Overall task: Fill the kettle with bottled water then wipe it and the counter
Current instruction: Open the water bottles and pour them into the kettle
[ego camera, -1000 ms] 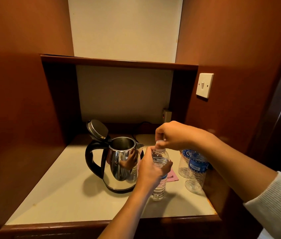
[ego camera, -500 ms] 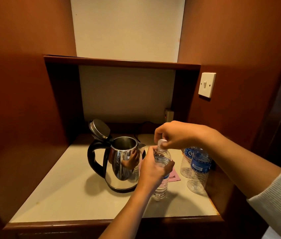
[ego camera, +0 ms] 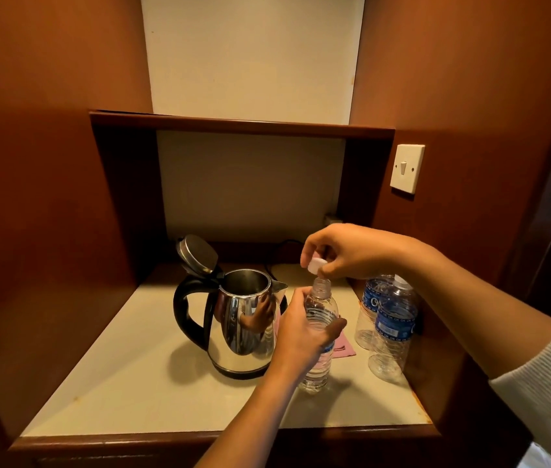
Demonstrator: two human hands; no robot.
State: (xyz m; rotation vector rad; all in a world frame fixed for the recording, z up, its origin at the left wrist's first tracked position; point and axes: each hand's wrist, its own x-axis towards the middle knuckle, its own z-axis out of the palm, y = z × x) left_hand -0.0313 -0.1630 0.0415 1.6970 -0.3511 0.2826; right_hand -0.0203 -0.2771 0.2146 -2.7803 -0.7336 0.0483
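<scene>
At frame centre, the left hand [ego camera: 301, 336] grips the clear plastic water bottle [ego camera: 318, 363] standing on the pale counter [ego camera: 125, 383], just right of the open-lidded steel kettle [ego camera: 240, 332]. The right hand [ego camera: 345, 251] pinches the white cap [ego camera: 316, 265] above its neck. Two blue-labelled bottles [ego camera: 392, 325] crowd the right edge, their lettering too small to read.

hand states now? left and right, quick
Left hand: closed around the water bottle, which stands on the counter.
Right hand: pinching the white cap, off the bottle.

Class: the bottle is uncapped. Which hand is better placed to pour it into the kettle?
Left hand: it already grips the bottle beside the open kettle; the right hand holds the cap.
</scene>
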